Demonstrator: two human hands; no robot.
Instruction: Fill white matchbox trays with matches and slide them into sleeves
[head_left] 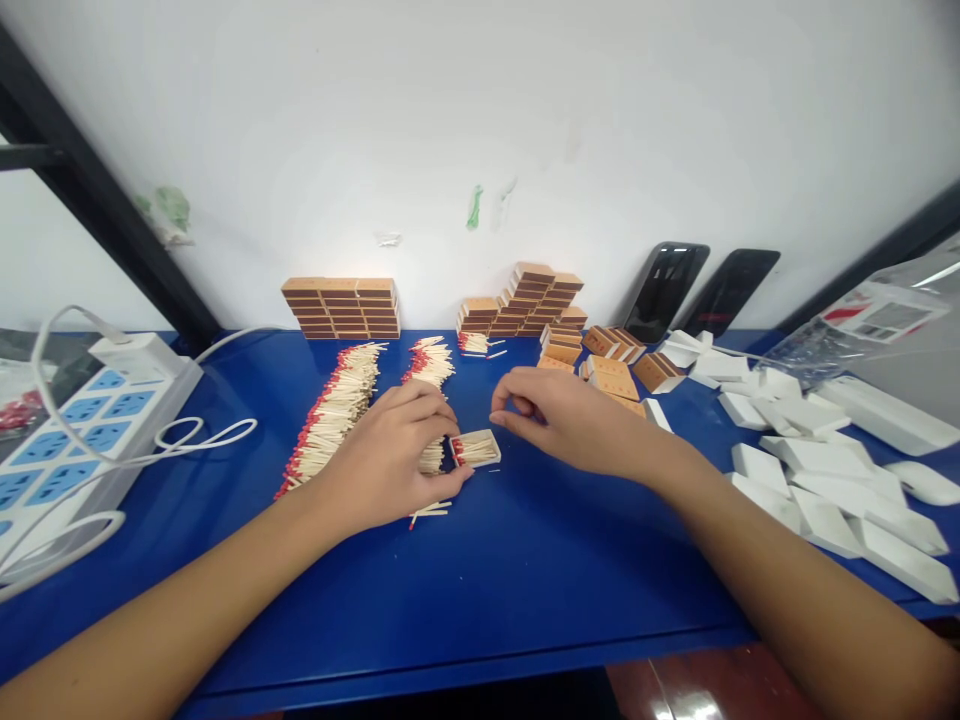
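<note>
A small white matchbox tray point(495, 452), partly filled with red-tipped matches point(474, 447), lies on the blue table point(517, 570). My left hand point(409, 440) is closed at the tray's left end, thumb in front and fingers behind. Just to the right of the tray, my right hand point(559, 415) is raised with fingers curled and thumb near the index finger; nothing shows between them. A long row of matches point(334, 410) lies left of my left hand. Behind that hand is a shorter row of matches point(430, 360), partly hidden by it. Several loose matches point(429, 512) lie in front of my thumb.
Stacked matchboxes point(341, 308) and a stepped stack point(532, 300) stand against the wall. More matchboxes point(611, 377) lie behind my right hand. White empty trays point(825, 470) are heaped at right, near a mouse point(924, 483). Two phones point(664, 290) lean back. A power strip point(97, 430) sits left.
</note>
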